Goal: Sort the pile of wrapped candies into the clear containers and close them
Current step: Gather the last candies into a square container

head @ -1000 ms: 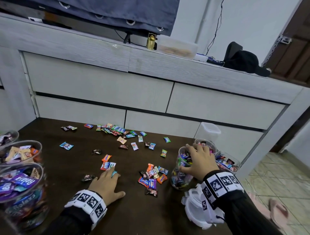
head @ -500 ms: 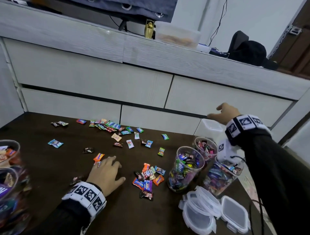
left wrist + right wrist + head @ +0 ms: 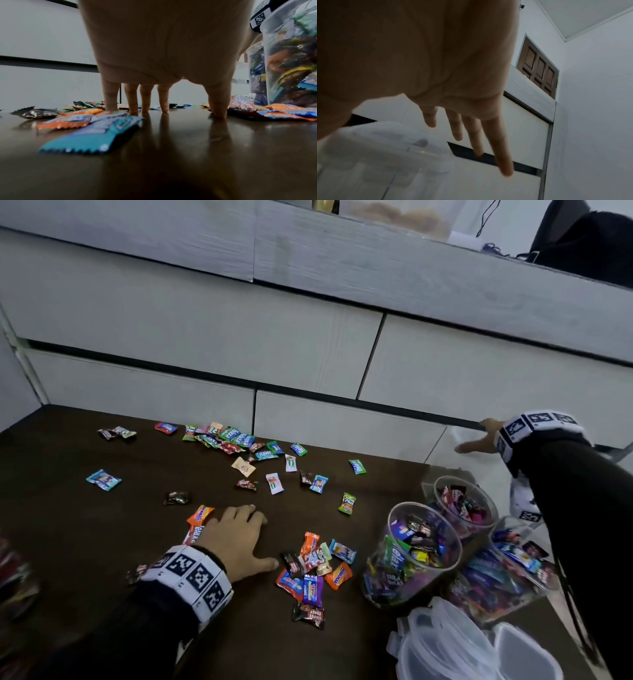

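Left grip (image 3: 236,539): fingers spread, tips pressed on the dark desk (image 3: 68,529) among loose candies (image 3: 313,571). Right grip (image 3: 479,440): fingers extended, empty, reaching over a lidded clear box (image 3: 385,148) beyond three open, candy-filled containers (image 3: 416,559). Lids (image 3: 445,648) lie nearest the viewer.

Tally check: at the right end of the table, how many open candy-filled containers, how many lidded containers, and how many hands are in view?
Open containers with candy: 3
Lidded container, below the right hand: 1
Hands, left hand and right hand: 2
Total: 6
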{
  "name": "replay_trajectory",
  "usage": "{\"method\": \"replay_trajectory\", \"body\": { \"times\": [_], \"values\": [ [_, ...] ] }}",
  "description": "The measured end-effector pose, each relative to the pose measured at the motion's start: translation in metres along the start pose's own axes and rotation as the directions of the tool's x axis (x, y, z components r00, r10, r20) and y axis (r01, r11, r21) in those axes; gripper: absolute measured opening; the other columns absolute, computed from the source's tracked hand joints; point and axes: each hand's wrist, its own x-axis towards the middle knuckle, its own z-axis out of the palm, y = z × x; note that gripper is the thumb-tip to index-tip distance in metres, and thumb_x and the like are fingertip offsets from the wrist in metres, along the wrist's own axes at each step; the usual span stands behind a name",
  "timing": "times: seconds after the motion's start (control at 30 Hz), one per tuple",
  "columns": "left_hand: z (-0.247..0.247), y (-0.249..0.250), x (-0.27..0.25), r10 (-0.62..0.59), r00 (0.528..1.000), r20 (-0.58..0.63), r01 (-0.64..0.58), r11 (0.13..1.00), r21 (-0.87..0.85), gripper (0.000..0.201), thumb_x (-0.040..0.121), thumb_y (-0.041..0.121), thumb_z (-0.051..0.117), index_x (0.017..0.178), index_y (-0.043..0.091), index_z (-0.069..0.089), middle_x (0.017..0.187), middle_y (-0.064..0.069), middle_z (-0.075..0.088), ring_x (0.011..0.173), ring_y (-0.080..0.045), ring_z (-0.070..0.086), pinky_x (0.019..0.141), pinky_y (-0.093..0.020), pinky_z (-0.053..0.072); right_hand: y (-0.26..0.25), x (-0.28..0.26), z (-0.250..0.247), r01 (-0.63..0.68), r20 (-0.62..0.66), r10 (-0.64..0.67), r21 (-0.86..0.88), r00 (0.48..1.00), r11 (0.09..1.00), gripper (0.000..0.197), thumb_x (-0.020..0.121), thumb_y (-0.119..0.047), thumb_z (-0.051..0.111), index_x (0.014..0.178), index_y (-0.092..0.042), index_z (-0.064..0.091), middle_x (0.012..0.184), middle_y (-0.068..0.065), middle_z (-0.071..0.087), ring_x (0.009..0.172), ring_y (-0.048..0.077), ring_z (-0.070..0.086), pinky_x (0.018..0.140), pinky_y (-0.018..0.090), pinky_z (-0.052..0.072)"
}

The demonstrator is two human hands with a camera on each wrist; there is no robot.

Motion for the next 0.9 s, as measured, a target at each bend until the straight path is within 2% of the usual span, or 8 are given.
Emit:
{"method": "replay_trajectory", "body": {
  "times": [0.07,0.2,0.3,0.4,0.57,0.67,0.8,0.9],
  "values": [
    [0.001,0.0,0.001,0.0,1.0,0.003,0.0,1.0,0.003,0.082,0.085,0.067,0.055,0.15,0.028,0.023,0.162,-0.001,0.011,0.147,-0.021,0.016,0.115,-0.042,0.029,-0.008,-0.004,0.004,-0.005,0.055,0.004,0.006,0.998,1.0,0.101,0.068,-0.073,0.063,0.14,-0.005,0.04,0.142,0.017,0.046,0.128,0.034,0.045,0.106,0.043,0.037],
    [0.004,0.0,0.002,-0.008,1.0,-0.004,0.008,1.0,0.012,0.082,0.085,0.067,0.055,0.15,0.029,0.023,0.162,0.0,0.011,0.147,-0.021,0.016,0.116,-0.043,0.028,-0.01,-0.015,-0.002,-0.002,0.029,0.003,-0.04,1.0,0.999,0.1,0.059,-0.071,0.072,0.132,-0.008,0.044,0.13,0.017,0.054,0.113,0.036,0.055,0.095,0.045,0.047],
    [0.005,-0.001,0.002,-0.009,1.0,-0.016,0.009,1.0,0.012,0.082,0.085,0.067,0.055,0.149,0.029,0.023,0.161,0.0,0.012,0.146,-0.021,0.017,0.116,-0.043,0.028,-0.011,-0.023,-0.006,0.034,0.041,-0.036,0.045,0.998,0.998,0.093,0.065,-0.053,0.08,0.134,-0.01,0.036,0.13,0.02,0.049,0.108,0.039,0.055,0.087,0.05,0.051],
    [0.006,-0.002,0.003,-0.001,0.999,-0.042,0.002,1.0,0.013,0.081,0.084,0.069,0.054,0.148,0.029,0.025,0.16,0.0,0.015,0.145,-0.021,0.02,0.114,-0.042,0.029,-0.012,-0.031,-0.014,0.097,-0.058,-0.091,0.117,0.994,0.988,0.079,0.072,-0.041,0.079,0.133,-0.011,0.039,0.129,0.02,0.049,0.108,0.036,0.054,0.088,0.049,0.05],
    [0.007,-0.004,0.003,0.01,0.998,-0.058,-0.009,1.0,0.01,0.08,0.082,0.071,0.054,0.146,0.03,0.028,0.159,0.001,0.018,0.143,-0.021,0.022,0.114,-0.041,0.03,-0.003,-0.057,-0.054,0.167,-0.207,-0.14,0.122,0.968,0.978,0.074,0.071,-0.044,0.079,0.129,-0.015,0.043,0.12,0.018,0.056,0.092,0.028,0.054,0.08,0.039,0.047],
    [0.005,-0.006,0.001,0.022,0.999,-0.049,-0.023,1.0,-0.016,0.077,0.085,0.068,0.055,0.146,0.03,0.029,0.159,0.001,0.019,0.143,-0.021,0.023,0.113,-0.041,0.031,-0.005,-0.084,-0.082,0.24,-0.251,-0.181,0.227,0.951,0.944,0.072,0.07,-0.039,0.081,0.129,-0.019,0.045,0.124,0.017,0.052,0.083,0.029,0.061,0.077,0.043,0.056],
    [-0.003,-0.011,-0.007,0.025,0.995,-0.1,-0.045,0.979,-0.201,0.07,0.088,0.06,0.058,0.144,0.027,0.032,0.152,0.0,0.033,0.137,-0.019,0.036,0.108,-0.038,0.038,-0.02,-0.134,-0.114,0.393,-0.296,-0.3,0.338,0.907,0.855,0.071,0.072,-0.033,0.08,0.131,-0.022,0.043,0.134,0.014,0.043,0.086,0.027,0.061,0.065,0.035,0.057],
    [-0.013,-0.014,-0.022,0.026,0.973,-0.23,-0.123,0.899,-0.42,0.071,0.086,0.059,0.062,0.143,0.025,0.036,0.149,0.0,0.037,0.135,-0.018,0.041,0.108,-0.038,0.039,-0.039,-0.183,-0.129,0.515,-0.306,-0.425,0.342,0.852,0.786,0.066,0.073,-0.036,0.078,0.129,-0.027,0.044,0.134,0.01,0.043,0.093,0.026,0.063,0.07,0.034,0.057]
  ]
}}
